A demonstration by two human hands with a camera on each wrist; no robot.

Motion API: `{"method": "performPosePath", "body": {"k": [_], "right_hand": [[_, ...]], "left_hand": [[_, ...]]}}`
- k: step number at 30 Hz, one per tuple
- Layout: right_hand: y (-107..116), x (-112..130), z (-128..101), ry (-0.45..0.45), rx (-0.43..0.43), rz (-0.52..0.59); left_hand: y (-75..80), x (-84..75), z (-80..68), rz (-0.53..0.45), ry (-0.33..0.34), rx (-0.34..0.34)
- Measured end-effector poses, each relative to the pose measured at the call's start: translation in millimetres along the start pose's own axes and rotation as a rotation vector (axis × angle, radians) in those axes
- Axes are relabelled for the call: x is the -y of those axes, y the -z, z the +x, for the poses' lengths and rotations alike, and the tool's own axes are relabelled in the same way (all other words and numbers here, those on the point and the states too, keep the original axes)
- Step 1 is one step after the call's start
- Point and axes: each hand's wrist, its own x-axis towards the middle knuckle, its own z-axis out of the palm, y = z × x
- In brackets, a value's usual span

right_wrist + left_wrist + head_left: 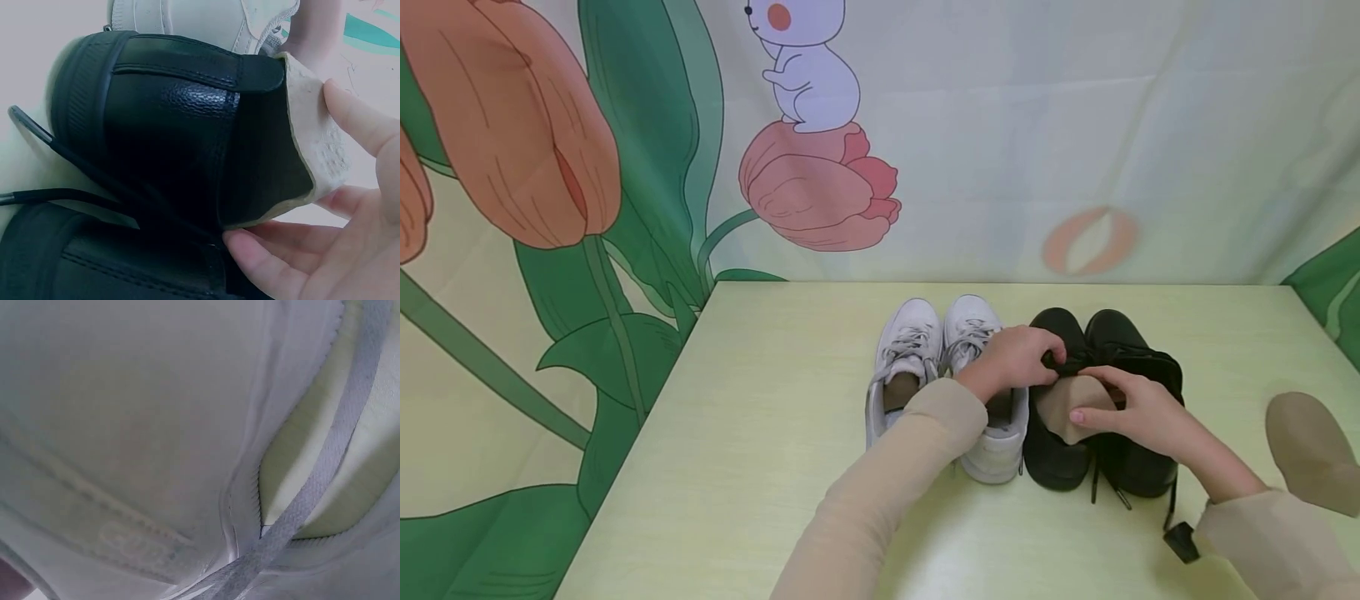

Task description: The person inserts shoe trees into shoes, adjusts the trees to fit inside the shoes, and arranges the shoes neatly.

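Note:
A beige insole is partly inside the left black shoe, its outer end bent up. My right hand pinches it, thumb on one side and fingers on the other. In the right wrist view the insole curves out of the shoe's opening beside the heel tab. My left hand reaches over the white sneakers and grips the black shoe near its tongue, fingertips partly hidden. The other black shoe stands alongside, partly under my right hand. Close-up white sneaker material fills the left wrist view.
A pair of white sneakers stands left of the black shoes, brown insoles inside. Another beige insole lies at the table's right. Black laces trail forward, and a small black tag lies by my right sleeve. A printed curtain hangs behind.

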Motion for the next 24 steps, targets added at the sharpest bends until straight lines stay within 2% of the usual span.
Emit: {"method": "performPosePath", "body": {"k": [6, 17, 24], "right_hand": [[-1.5, -0.1, -0.4, -0.003, -0.017, -0.006], [-5.3, -0.7, -0.9, -0.016, -0.058, -0.029], [-7.1, -2.9, 0.3, -0.012, -0.074, -0.038]], "left_hand": [[-2.1, 3.0, 1.2, -0.003, -0.021, 0.005], [-3.4, 6.5, -3.2, -0.098, -0.048, -0.075], [-4.6, 8.4, -2.3, -0.115, -0.054, -0.109]]}}
